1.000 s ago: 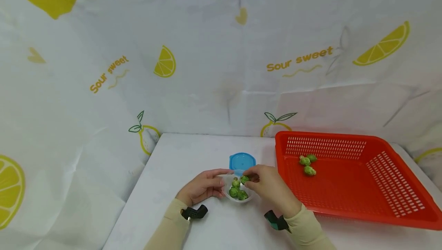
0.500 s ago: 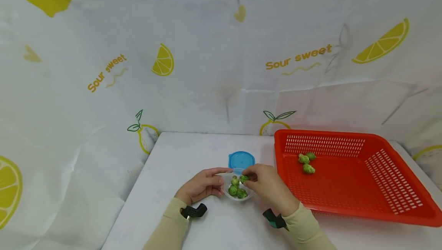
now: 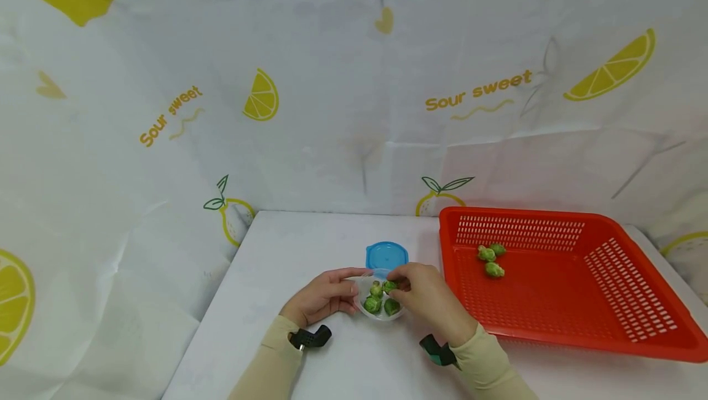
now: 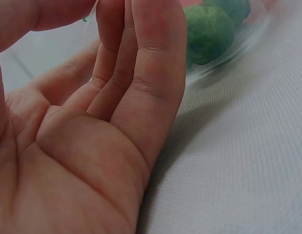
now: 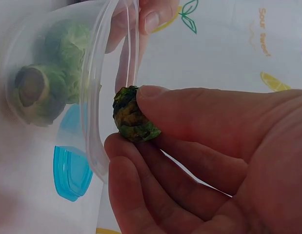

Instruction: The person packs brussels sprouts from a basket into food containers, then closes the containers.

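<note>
A small clear plastic container [image 3: 366, 312] stands on the white table with several Brussels sprouts [image 3: 373, 305] in it. My left hand [image 3: 325, 295] holds its left side, thumb near the rim and fingers bent along the wall. In the left wrist view, sprouts [image 4: 209, 34] show through the wall beyond the fingers. My right hand [image 3: 428, 295] pinches a Brussels sprout [image 5: 133, 114] between thumb and fingers at the right part of the container's mouth. Its cut, brownish side shows in the right wrist view.
A blue lid [image 3: 386, 254] lies on the table [image 3: 298, 243] just behind the container. To the right stands a large red perforated basket [image 3: 542, 308], with 3 loose sprouts [image 3: 495, 270] toward its left back. A lemon-print cloth [image 3: 332, 142] hangs behind.
The front right sprout in the container has shifted slightly right, apart from the one beside it. Both hands keep nearly the same place, and the right still pinches its sprout.
</note>
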The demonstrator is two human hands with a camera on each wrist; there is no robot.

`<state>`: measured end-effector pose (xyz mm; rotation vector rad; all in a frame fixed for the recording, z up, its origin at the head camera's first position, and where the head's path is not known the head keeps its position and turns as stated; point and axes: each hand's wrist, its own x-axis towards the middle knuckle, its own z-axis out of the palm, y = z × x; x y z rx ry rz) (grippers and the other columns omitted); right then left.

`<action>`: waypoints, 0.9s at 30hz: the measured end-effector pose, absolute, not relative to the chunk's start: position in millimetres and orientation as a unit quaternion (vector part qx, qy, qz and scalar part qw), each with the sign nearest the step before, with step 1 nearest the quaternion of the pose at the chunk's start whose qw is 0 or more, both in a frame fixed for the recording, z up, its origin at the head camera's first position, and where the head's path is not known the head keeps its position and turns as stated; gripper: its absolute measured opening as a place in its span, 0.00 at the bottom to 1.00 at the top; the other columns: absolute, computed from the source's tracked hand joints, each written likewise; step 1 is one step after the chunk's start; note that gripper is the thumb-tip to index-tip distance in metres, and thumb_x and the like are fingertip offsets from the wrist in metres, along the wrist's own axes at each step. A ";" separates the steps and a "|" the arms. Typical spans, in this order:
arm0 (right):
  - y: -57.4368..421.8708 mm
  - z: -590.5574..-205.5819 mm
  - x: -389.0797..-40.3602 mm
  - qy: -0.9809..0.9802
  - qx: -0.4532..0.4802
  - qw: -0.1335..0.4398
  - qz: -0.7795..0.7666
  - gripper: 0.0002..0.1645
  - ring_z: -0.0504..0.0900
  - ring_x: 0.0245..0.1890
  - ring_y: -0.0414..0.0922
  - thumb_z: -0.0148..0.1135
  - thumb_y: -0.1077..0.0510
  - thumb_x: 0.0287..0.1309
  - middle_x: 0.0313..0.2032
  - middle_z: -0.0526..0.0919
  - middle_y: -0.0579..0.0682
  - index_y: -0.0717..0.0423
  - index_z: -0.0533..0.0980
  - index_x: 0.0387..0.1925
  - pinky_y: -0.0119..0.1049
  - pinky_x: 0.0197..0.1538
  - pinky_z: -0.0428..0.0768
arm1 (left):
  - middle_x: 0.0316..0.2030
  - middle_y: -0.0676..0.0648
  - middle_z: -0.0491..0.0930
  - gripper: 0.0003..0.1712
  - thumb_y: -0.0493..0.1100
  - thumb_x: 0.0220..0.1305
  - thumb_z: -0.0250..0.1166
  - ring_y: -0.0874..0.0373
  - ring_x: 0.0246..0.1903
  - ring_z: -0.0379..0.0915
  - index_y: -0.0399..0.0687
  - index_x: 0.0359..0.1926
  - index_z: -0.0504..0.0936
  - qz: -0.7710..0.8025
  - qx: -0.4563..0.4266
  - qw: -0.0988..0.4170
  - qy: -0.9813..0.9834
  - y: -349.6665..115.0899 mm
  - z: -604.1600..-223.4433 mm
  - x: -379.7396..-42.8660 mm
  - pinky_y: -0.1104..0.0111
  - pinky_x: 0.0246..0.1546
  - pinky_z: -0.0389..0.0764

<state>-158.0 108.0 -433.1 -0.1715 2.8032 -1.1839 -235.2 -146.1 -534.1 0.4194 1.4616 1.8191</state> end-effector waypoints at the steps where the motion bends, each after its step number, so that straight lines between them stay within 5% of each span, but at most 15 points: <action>1: 108.2 -433.3 -158.0 0.919 -0.056 0.047 -0.388 0.15 0.83 0.37 0.40 0.79 0.63 0.60 0.40 0.90 0.48 0.59 0.89 0.49 0.39 0.43 0.91 | 0.37 0.49 0.85 0.29 0.38 0.81 0.59 0.61 0.35 0.84 0.46 0.79 0.71 0.711 0.164 0.376 0.571 -145.9 -534.2 -235.2 0.70 0.43 0.90; 27: 117.0 -424.2 -151.1 0.912 -0.080 0.043 -0.400 0.11 0.85 0.39 0.39 0.76 0.61 0.64 0.43 0.91 0.48 0.56 0.90 0.48 0.39 0.45 0.91 | 0.35 0.49 0.84 0.29 0.38 0.81 0.58 0.60 0.35 0.84 0.46 0.79 0.72 0.702 0.158 0.375 0.585 -144.2 -533.3 -235.4 0.69 0.44 0.90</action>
